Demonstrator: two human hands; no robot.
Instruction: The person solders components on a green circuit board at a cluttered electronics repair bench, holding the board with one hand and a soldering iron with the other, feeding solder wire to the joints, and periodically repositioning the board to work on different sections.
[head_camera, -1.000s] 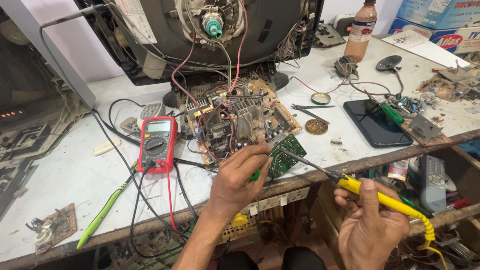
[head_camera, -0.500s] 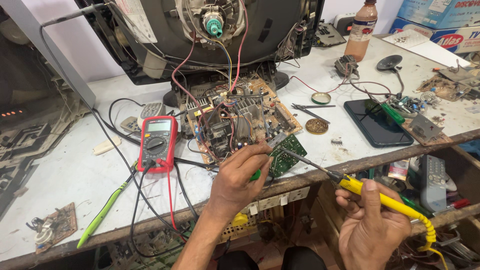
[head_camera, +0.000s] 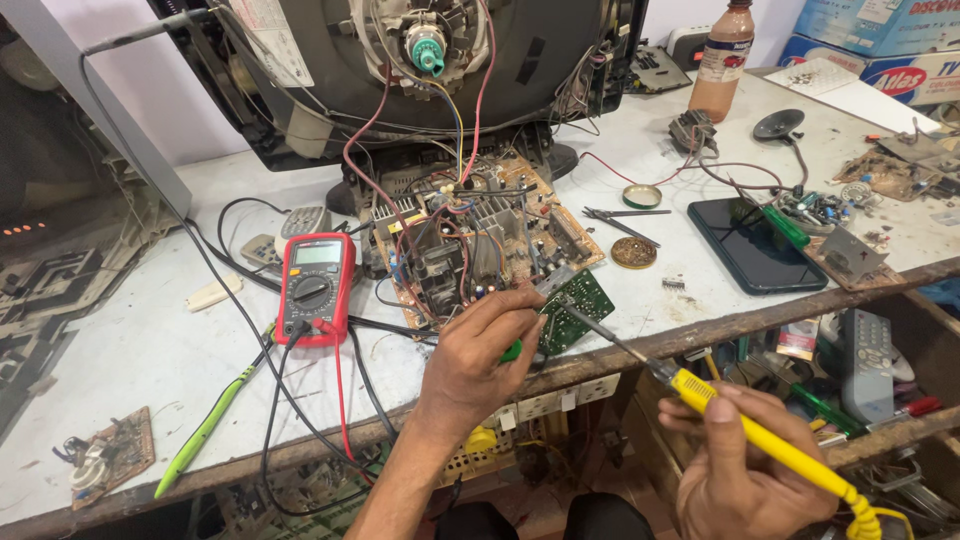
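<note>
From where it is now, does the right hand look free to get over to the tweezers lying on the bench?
Probably not at once. The right hand grips the yellow soldering iron, whose tip rests at the small green board. The tweezers lie uncovered on the bench beyond it, so the path looks open, but the hand is occupied.

Red multimeter (head_camera: 315, 288) with grey screen on the counter (head_camera: 120, 350), dark phone screen (head_camera: 745, 245) at right, labelled brown bottle (head_camera: 722, 60) behind, blue cardboard boxes (head_camera: 880, 40) far right
</note>
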